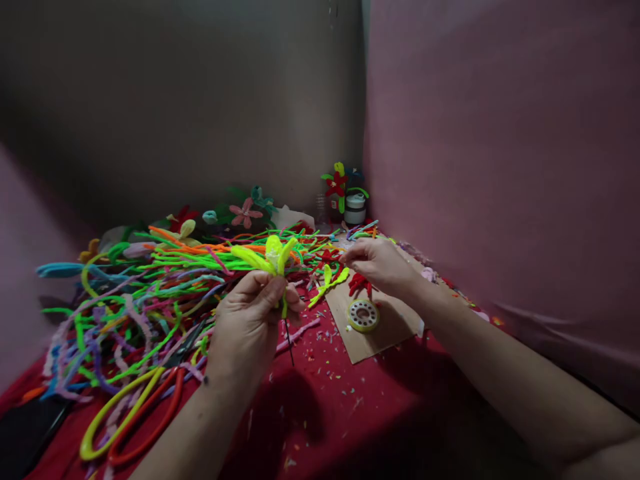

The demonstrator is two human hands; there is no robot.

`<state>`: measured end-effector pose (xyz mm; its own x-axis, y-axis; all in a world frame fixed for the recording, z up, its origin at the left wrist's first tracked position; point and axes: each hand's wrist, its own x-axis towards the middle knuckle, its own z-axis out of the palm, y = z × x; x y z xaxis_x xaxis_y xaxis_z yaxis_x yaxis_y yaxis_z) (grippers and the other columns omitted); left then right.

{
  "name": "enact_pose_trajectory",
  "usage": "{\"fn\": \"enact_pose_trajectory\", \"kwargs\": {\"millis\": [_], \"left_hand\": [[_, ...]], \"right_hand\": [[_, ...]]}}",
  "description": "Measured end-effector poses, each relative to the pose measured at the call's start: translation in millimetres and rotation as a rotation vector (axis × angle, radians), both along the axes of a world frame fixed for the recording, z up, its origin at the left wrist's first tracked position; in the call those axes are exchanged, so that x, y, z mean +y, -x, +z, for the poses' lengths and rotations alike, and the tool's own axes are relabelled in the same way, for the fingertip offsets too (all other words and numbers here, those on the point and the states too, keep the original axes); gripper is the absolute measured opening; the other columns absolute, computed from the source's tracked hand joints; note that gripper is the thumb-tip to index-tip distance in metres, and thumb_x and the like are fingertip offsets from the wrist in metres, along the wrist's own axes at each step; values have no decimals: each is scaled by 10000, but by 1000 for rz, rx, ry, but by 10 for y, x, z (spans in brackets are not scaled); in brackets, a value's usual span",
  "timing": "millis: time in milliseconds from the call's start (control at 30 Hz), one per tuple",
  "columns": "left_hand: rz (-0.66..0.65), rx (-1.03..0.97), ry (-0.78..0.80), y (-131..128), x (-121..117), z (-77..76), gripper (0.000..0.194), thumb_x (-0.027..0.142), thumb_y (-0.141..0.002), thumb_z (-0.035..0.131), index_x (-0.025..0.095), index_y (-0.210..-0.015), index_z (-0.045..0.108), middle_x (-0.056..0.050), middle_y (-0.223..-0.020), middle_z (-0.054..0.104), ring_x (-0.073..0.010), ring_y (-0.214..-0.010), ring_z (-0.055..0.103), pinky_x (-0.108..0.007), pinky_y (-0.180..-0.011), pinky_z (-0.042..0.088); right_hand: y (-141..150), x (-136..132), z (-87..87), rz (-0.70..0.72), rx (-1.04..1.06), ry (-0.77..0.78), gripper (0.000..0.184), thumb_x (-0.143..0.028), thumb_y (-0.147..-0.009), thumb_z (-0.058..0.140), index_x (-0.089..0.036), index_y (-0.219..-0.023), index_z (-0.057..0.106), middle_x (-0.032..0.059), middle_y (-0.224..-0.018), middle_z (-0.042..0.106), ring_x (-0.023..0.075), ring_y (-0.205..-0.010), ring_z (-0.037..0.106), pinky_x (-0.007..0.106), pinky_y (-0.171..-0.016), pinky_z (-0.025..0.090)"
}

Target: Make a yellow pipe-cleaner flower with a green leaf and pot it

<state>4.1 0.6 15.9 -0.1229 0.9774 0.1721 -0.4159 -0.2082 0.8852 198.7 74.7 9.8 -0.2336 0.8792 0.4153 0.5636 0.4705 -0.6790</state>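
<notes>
My left hand (253,310) is closed in a pinch around the base of a yellow pipe cleaner flower (273,253). Below the fingers, the flower's thin dark wire stem (289,343) points down. Over the cardboard, my right hand (380,263) has its fingers drawn together; whatever is between the fingertips is too small to make out. Close to those fingertips is a red pipe cleaner piece (329,257), with another red piece (357,285) beneath the hand. Between the hands lies a loose yellow pipe cleaner petal piece (327,287).
A tape roll (363,315) rests on the cardboard (383,340). Scissors with yellow and red handles (170,403) lie left, beside a large heap of colored pipe cleaners (135,320). Finished flowers (245,213) and a small pot (355,210) stand at the back. Scraps dot the red cloth (340,427).
</notes>
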Motion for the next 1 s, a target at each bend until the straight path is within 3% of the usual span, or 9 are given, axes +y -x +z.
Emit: {"fn": "enact_pose_trajectory", "kwargs": {"millis": [67,167,300,467,600,733,867,933,1000], "left_hand": [[-6,-19,-2,11,28,-17,167,178,-651,738,163,-640,572,24,-553,606,-106,-514,578,-197,-488,487],[-16,-5,-2,25,60,-36,166,183,-660,733,161,-642,570,22,-548,602,-109,-508,578,-191,-464,471],[-12,-17,8,50,100,-52,176,185,-643,744,161,-656,570,23,-544,601,-110,-483,567,-182,-413,437],[-22,15,18,68,117,-85,225,230,-630,758,166,-675,547,16,-541,604,-119,-445,551,-194,-370,401],[-27,13,37,51,97,-84,242,246,-630,759,160,-667,535,19,-537,602,-110,-437,547,-197,-390,411],[-16,-11,54,50,135,-101,274,255,-595,783,156,-660,535,24,-533,596,-120,-464,570,-202,-414,422],[27,-109,70,82,233,-173,274,236,-565,806,135,-664,571,14,-578,629,-105,-525,592,-200,-521,472],[31,-158,115,92,265,-205,235,202,-585,795,124,-684,598,5,-618,652,-89,-556,596,-182,-564,478],[3,-184,189,86,264,-219,169,159,-636,757,123,-722,617,-11,-654,674,-93,-580,608,-178,-571,485]], "right_hand": [[20,102,-42,-8,-322,-15,268,-16,-690,496,-136,-741,730,63,-712,672,151,-666,577,264,-610,384],[96,183,-102,-14,-543,-1,231,-38,-681,521,-144,-699,725,62,-620,643,149,-593,540,267,-548,322],[189,204,-119,-57,-566,-6,171,-194,-761,556,-139,-689,701,98,-663,647,178,-655,550,279,-581,332],[292,297,-113,-141,-540,8,224,-170,-815,492,-117,-991,619,168,-995,652,232,-876,575,293,-692,375],[396,463,-198,-127,-481,81,287,-261,-759,600,-106,-1000,596,182,-1006,650,262,-905,587,294,-689,403],[432,569,-248,-75,-354,114,216,-115,-672,624,-121,-887,646,138,-911,678,252,-868,607,287,-685,418],[319,525,-146,-26,-156,149,205,-62,-676,544,-107,-840,660,78,-740,670,170,-684,613,251,-609,438],[230,440,-79,27,-16,171,205,-93,-699,519,-116,-858,646,40,-693,652,126,-596,590,236,-574,450],[152,325,-30,168,292,212,133,-123,-662,568,-129,-778,633,17,-679,631,106,-579,573,243,-595,471]]}}
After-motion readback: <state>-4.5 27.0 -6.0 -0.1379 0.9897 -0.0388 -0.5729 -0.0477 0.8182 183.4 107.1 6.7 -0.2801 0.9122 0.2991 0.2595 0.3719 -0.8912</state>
